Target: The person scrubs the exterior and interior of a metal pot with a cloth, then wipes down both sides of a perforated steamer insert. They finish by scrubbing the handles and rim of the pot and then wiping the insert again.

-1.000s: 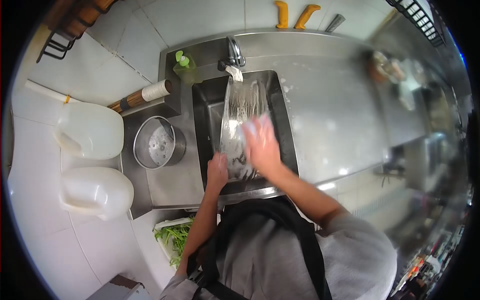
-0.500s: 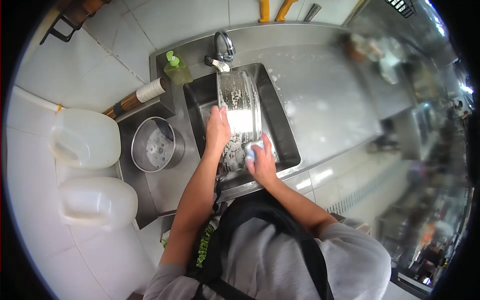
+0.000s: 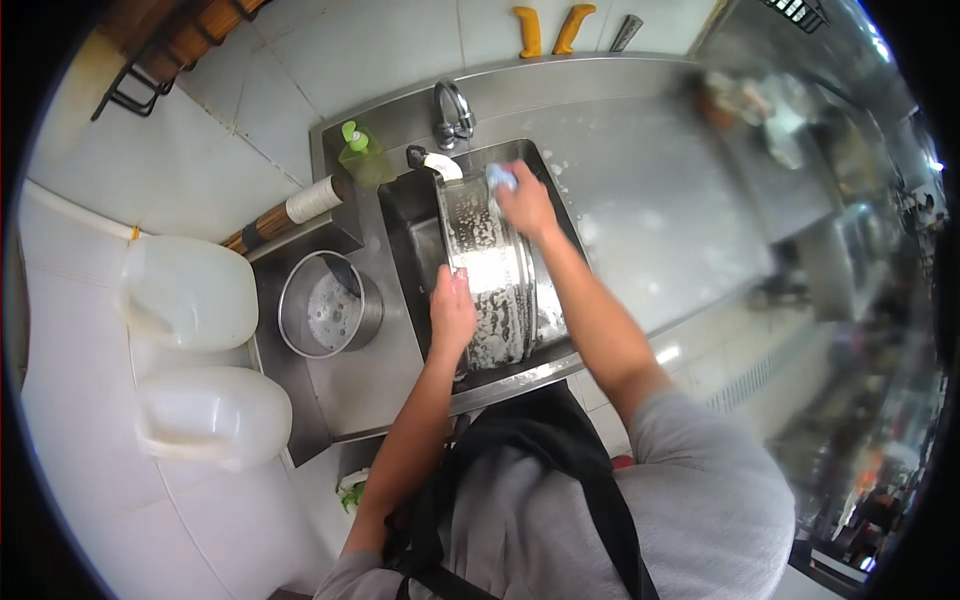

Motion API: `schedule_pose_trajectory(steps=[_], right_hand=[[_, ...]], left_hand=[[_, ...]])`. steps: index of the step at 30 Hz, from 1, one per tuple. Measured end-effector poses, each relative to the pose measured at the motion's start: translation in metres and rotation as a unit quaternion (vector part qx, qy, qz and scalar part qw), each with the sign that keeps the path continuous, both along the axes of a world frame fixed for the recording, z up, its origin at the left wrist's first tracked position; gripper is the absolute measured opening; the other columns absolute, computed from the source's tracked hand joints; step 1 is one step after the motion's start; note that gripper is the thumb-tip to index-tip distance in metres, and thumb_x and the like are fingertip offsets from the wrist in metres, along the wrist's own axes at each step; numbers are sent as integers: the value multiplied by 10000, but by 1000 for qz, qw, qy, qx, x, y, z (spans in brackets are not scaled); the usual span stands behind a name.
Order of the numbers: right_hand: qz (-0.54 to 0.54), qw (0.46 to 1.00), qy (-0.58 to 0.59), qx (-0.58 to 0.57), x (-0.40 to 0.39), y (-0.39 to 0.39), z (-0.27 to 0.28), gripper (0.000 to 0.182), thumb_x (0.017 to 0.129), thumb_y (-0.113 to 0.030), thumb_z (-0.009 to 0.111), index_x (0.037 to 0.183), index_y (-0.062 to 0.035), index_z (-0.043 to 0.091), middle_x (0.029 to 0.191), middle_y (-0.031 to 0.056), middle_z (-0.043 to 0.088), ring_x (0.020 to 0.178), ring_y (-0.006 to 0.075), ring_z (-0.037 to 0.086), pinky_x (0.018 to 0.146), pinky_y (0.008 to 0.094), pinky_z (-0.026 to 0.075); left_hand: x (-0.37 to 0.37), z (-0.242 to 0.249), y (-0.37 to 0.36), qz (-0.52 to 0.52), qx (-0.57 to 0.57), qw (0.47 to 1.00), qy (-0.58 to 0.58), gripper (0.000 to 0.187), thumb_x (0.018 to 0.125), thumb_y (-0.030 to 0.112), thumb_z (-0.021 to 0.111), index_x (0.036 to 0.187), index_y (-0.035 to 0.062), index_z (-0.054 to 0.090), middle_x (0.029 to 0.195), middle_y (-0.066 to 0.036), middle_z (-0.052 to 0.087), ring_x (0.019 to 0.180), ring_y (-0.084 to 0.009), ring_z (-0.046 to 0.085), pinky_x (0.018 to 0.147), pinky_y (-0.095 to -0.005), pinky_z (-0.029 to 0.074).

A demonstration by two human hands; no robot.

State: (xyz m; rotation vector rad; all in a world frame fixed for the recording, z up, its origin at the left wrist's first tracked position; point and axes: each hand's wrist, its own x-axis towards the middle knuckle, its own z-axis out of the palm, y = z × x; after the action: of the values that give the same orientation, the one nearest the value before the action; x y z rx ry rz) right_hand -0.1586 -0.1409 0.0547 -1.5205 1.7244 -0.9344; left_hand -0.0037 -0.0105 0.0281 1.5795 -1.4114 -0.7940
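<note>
A large shiny metal pot (image 3: pixel 488 325) lies on its side in the sink (image 3: pixel 408 238), its curved wall streaked with soap suds. On the pot's left edge, my left hand (image 3: pixel 455 308) is closed, fingers partly hidden. My right hand (image 3: pixel 528 207) is wrapped around a pale blue-white sponge (image 3: pixel 501 177), which presses on the pot near its far right edge. The faucet (image 3: pixel 455 112) stands just beyond. Something white with a black end (image 3: pixel 436 163) rests by the sink's far left corner, close to the pot.
Left of the sink sits a smaller metal pot (image 3: pixel 288 308) with suds inside. A green soap bottle (image 3: pixel 365 160) and a bundled stick brush (image 3: pixel 290 212) are behind it. Two plastic jugs (image 3: pixel 205 290) stand at left. Yellow-handled tools (image 3: pixel 529 32) hang above the metal counter (image 3: pixel 650 180).
My right hand has moved the sponge from the pot's near end to its far end. My left hand still grips the pot's left edge. The view has shifted slightly.
</note>
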Motion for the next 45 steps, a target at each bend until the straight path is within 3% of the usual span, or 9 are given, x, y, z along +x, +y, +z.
schedule_pose_trajectory(steps=[4,13,21,26,37,40,43,44,45], right_hand=[[-14,966,-32,-257,-4,111,-32,367,842,-70,543,1203,-1,531,1184,243,599,1083,425,597,926,425,482],[55,974,-160,-148,-35,214,-84,434,780,-18,612,1187,-60,467,1400,258,454,1188,454,532,966,450,460],[62,990,-126,-28,-44,48,-24,314,850,-93,570,1148,-5,520,1041,201,634,967,297,632,862,375,488],[108,977,-135,122,-15,-115,-69,348,802,-211,611,1099,-30,628,1035,226,677,983,366,654,865,418,501],[147,972,-47,-176,-45,148,-20,381,780,53,550,1150,-5,621,1409,201,475,1245,379,521,1068,444,392],[220,946,-25,-236,-54,140,-10,358,735,44,617,1082,-29,667,1458,190,427,1299,403,464,1090,485,366],[257,926,-11,-277,-45,109,5,370,678,-22,718,1041,-91,703,1435,187,451,1350,416,393,1093,495,360],[265,919,44,-290,-47,97,8,337,678,-95,728,1014,-122,719,1366,160,503,1329,382,418,1073,478,371],[233,916,73,-318,-43,80,-3,299,708,-141,710,1006,-145,726,1306,145,517,1277,359,455,1039,470,384]], left_hand=[[-1,6,-32,18,-35,999,-38,300,1010,263,432,985,-26,509,874,-286,595,853,-476,566,743,-494,430],[-2,12,-48,23,-6,995,-102,323,1010,286,432,1018,-25,518,884,-255,582,821,-429,554,760,-447,431],[0,12,-32,21,72,993,-92,296,1009,269,413,1077,-8,492,964,-260,621,914,-438,598,796,-461,444],[-11,10,-21,36,52,996,-70,281,1007,263,411,1053,-5,482,959,-261,614,917,-451,591,800,-462,445],[-9,14,-19,17,55,998,-19,288,1012,254,413,1078,-15,492,986,-227,599,933,-374,585,842,-421,439],[-21,6,-7,-13,60,998,-17,291,993,206,421,1132,-34,509,1027,-237,605,988,-407,576,872,-431,441],[-38,-35,25,-151,-65,958,-236,346,909,84,436,1207,-56,543,1163,-267,584,1111,-453,532,933,-466,437],[-52,-23,26,-161,106,961,-200,332,910,70,419,1189,-38,566,1163,-268,585,1093,-444,548,924,-471,445],[-56,-27,28,-128,-2,986,-105,322,923,84,397,1161,-29,582,1105,-262,607,1032,-445,574,891,-481,455]])
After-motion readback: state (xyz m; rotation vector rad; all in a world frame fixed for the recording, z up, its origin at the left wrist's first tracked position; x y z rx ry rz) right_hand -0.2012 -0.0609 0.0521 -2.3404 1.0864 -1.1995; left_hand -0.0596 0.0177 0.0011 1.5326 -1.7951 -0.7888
